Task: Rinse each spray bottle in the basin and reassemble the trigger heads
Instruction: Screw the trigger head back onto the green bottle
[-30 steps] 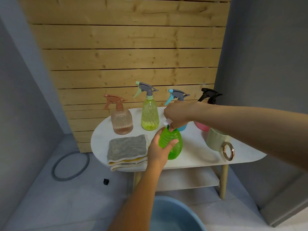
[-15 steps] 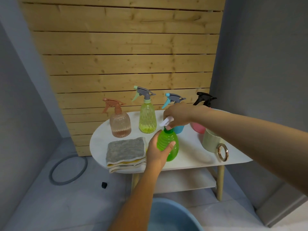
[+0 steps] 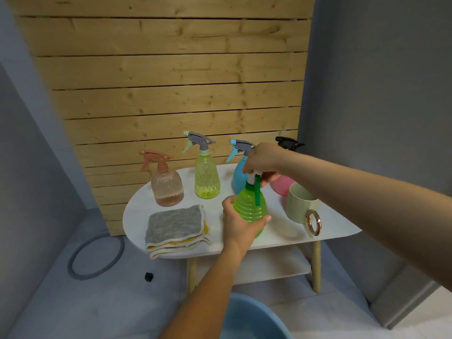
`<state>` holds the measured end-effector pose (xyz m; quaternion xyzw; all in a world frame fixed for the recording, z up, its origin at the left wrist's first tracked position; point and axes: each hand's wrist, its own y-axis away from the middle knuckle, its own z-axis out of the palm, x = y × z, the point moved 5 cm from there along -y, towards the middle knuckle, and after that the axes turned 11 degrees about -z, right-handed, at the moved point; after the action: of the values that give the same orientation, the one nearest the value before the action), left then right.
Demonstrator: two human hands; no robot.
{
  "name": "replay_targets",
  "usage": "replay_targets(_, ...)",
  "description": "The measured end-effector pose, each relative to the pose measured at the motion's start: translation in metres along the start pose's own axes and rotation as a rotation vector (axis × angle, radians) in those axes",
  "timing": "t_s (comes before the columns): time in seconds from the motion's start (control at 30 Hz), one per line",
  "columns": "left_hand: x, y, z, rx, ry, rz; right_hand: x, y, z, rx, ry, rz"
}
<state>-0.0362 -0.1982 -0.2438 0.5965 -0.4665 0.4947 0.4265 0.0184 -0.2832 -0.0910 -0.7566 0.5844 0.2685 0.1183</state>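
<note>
My left hand (image 3: 238,222) grips the body of a green ribbed spray bottle (image 3: 250,206) near the front of the white oval table (image 3: 281,237). My right hand (image 3: 263,159) holds its white trigger head (image 3: 255,172) at the neck, with the dark green trigger lever hanging down. Behind stand a peach bottle (image 3: 166,185), a yellow-green bottle (image 3: 206,178), a blue bottle (image 3: 238,179) and a pink bottle (image 3: 281,185) with a black head (image 3: 288,142). The blue basin (image 3: 252,319) sits on the floor below.
A folded grey and yellow cloth (image 3: 176,226) lies on the table's left front. A pale green mug (image 3: 302,204) with a gold ring handle stands at the right. A grey hoop (image 3: 96,256) and a small black piece (image 3: 148,276) lie on the floor. Wooden slats back the table.
My right hand has turned on the green bottle's head, so the dark green trigger lever now shows hanging in front. The camera has tilted, shifting the scene slightly.
</note>
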Motion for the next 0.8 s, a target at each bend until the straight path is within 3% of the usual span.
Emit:
replay_targets(0.2, 0.033, 0.003, 0.015, -0.172, 0.076, 0.015, 0.017, 0.041, -0.047, -0.293, -0.208, -0.175)
replay_targets(0.3, 0.045, 0.009, 0.027, -0.295, 0.115, -0.027, 0.033, 0.052, -0.065, -0.324, -0.199, -0.34)
replay_targets(0.4, 0.063, 0.009, 0.037, -0.391, 0.151, -0.034, 0.041, 0.049, -0.083, -0.057, 0.082, -0.454)
replay_targets(0.47, 0.08, 0.009, 0.048, -0.459, 0.185, -0.017, 0.043, 0.048, -0.099, 0.135, 0.124, -0.499)
replay_targets(0.63, 0.13, -0.006, 0.075, -0.592, 0.243, 0.022, 0.047, 0.054, -0.139, 0.267, -0.18, -0.499)
replay_targets(0.8, 0.157, -0.028, 0.108, -0.526, 0.117, 0.068, 0.07, 0.047, -0.167, 0.457, -0.185, -0.458)
